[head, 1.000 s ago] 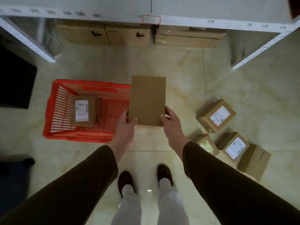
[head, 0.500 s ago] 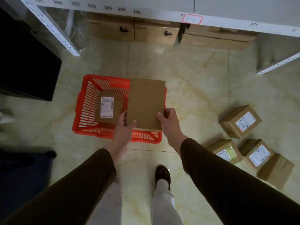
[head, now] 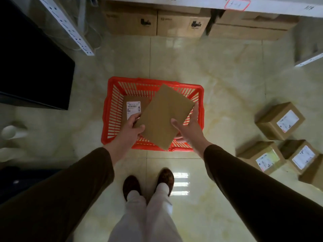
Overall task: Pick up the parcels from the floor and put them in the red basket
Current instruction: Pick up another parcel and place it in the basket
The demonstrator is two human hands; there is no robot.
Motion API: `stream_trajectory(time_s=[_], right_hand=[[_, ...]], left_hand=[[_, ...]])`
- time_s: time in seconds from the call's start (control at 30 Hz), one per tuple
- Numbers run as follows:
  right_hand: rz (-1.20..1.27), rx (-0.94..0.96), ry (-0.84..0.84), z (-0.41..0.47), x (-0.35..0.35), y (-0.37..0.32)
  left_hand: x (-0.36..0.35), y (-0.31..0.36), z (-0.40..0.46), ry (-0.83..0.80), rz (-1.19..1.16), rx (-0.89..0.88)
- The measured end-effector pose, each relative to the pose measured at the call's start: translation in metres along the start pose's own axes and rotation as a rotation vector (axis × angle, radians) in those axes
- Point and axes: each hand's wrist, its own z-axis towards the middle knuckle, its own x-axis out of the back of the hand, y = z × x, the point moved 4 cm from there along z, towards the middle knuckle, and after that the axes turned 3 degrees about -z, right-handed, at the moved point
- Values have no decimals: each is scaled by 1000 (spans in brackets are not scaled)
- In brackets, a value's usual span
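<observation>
L hand [head: 131, 127] & R hand [head: 187, 125] both grip flat brown parcel [head: 164, 116], tilted, above red basket [head: 110, 109].

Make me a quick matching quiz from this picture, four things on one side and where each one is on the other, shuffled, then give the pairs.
Things
1. flat brown parcel
2. labelled parcel
3. red basket
4. three labelled boxes

Places
A. on the floor to the person's right
B. held in both hands above the basket
C. lying inside the basket
D. on the floor in front of the feet

Pairs: 1-B, 2-C, 3-D, 4-A
</observation>
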Motion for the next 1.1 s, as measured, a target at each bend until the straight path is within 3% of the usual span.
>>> stream_trajectory(time_s=[0.2,0.43,0.53,0.87,1.1], right_hand=[[114,12,114,33,12,9],[146,-21,257,56,11,46],[161,-42,232,59,7,68],[254,-235,308,75,-20,108],[328,-247,305,88,-22,110]], left_hand=[[5,-7,31,34,81,18],[9,-4,69,152,122,-76],[8,-1,89,173,85,-73],[-8,-2,132,-84,470,-137],[-17,-5,156,-47,373,-180]])
